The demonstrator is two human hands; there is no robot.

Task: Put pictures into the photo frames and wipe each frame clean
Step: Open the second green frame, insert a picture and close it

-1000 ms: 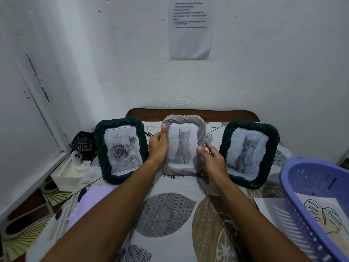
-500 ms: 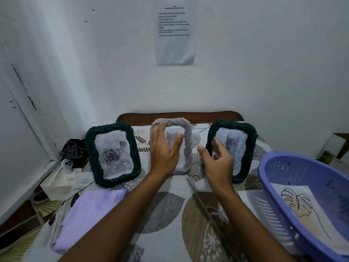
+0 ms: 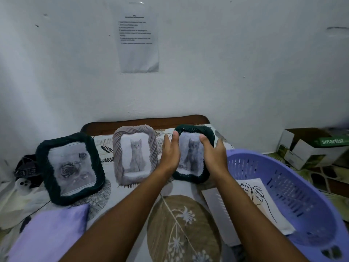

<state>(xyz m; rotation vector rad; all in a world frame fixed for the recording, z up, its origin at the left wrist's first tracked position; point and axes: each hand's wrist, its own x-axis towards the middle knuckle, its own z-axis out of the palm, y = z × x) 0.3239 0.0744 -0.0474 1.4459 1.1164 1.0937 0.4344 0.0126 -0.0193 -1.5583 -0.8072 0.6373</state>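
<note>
We are looking down at a tabletop (image 3: 132,193) under a leaf-print cover, pushed against a white wall, and we are reading it left to right. At the far left a small black bag (image 3: 25,169) and a white ghost figure (image 3: 23,184) are sitting off the edge. A lilac cloth (image 3: 51,231) is lying at the near left, probably kept within reach for the wiping.

Three frames are standing in a row, each leaning back on its prop so the picture is facing us. The rose frame (image 3: 70,168), dark green, is standing at the left. The grey frame (image 3: 135,155) is standing in the middle with a kitten picture in it, free of both hands.

We are working on the green frame (image 3: 194,154) at the right, which also holds a kitten picture. Our left hand (image 3: 170,154) is gripping its left edge, thumb on the top corner, and our right hand (image 3: 214,156) is gripping its right edge, thumb on the front rim and fingers spread behind. Both hands are wrapped loosely around it, not clenched. We are holding both sides so the frame is not tipping while we are squaring it up, we think; whether its base is touching the cover we cannot tell.

Further right, a purple basket (image 3: 302,224) is resting on the edge, with a sheet bearing a leaf line drawing (image 3: 255,197) inside, likely a spare picture. White boxes (image 3: 309,148) are sitting beyond it. All three frames are showing pictures, so we judge the filling done.
</note>
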